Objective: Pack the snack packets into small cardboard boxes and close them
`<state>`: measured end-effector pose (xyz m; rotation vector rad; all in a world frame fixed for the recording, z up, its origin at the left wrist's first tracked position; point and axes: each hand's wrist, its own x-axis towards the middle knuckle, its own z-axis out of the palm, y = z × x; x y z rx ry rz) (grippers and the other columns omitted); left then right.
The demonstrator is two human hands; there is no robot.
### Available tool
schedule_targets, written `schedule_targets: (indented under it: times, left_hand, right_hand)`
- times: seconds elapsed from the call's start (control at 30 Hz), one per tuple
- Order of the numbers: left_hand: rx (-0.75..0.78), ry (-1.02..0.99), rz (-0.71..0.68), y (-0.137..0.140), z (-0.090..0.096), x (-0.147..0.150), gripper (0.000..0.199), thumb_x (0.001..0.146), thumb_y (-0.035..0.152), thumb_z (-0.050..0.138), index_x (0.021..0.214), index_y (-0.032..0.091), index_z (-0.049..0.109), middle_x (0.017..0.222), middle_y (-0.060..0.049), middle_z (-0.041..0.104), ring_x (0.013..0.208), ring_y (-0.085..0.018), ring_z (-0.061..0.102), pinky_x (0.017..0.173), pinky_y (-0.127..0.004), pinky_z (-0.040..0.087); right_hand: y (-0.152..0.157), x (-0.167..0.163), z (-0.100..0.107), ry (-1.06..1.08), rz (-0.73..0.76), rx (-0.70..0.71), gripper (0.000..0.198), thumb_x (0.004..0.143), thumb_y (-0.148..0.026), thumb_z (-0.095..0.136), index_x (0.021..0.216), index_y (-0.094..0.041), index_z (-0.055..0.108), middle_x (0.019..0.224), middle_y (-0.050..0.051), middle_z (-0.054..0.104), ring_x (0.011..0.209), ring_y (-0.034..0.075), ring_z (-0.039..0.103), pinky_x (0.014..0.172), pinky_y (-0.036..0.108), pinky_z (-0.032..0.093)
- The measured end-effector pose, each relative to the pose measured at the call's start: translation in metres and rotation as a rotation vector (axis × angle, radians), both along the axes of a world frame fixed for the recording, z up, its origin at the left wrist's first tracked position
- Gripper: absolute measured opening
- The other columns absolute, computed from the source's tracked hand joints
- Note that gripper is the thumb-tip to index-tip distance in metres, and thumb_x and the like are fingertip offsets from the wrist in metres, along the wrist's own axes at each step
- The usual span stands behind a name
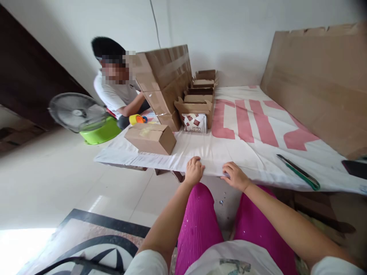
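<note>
At the table's front edge, my left hand (195,170) has its fingers curled on the white cloth (212,152) with red lettering. My right hand (235,176) is a short way to the right, its bent fingers closed over the same cloth edge. Ahead and to the left of my left hand lies a closed cardboard box (150,138), with tape on top. Behind it, a printed white packet (195,123) leans against an open carton (210,110). A green box cutter (299,172) rests on the cloth to the right of my right hand.
Tall stacked cartons (164,78) stand behind the closed box. A co-worker (117,91) sits beyond them, near a yellow tape roll (137,119), a fan (76,112) and a green basin (100,131). A large cardboard sheet (318,84) leans at right, with a dark object (354,169) nearby.
</note>
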<state>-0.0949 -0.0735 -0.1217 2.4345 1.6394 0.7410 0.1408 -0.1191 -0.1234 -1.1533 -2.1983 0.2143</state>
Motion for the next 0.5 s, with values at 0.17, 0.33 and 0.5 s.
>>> schedule_targets:
  times: [0.17,0.33,0.5]
  left_hand:
    - [0.037,-0.018,0.012,-0.001,0.005,0.001,0.007,0.086,0.017,0.057,0.080,0.018,0.057,0.116,-0.011,0.061,0.111,-0.025,0.056,0.098,-0.044,0.046]
    - [0.072,-0.034,0.012,-0.009,0.005,0.007,0.009,0.082,0.015,0.061,0.079,0.019,0.054,0.113,-0.009,0.063,0.110,-0.026,0.058,0.094,-0.045,0.049]
    - [0.183,-0.334,0.074,0.009,0.046,-0.042,0.013,0.082,0.023,0.061,0.092,0.021,0.053,0.116,-0.010,0.060,0.109,-0.022,0.059,0.093,-0.040,0.049]
  right_hand:
    - [-0.002,0.001,0.004,0.043,0.062,0.061,0.010,0.089,-0.015,0.055,0.080,-0.020,0.056,0.091,0.007,0.061,0.090,0.022,0.058,0.081,0.039,0.052]
    - [-0.001,0.001,0.000,0.112,0.070,0.037,0.014,0.092,-0.016,0.051,0.080,-0.022,0.056,0.090,0.006,0.062,0.088,0.020,0.061,0.078,0.035,0.053]
    - [0.004,0.007,-0.014,0.163,0.109,0.032,0.013,0.089,-0.019,0.056,0.077,-0.023,0.056,0.084,0.004,0.063,0.080,0.018,0.064,0.071,0.028,0.055]
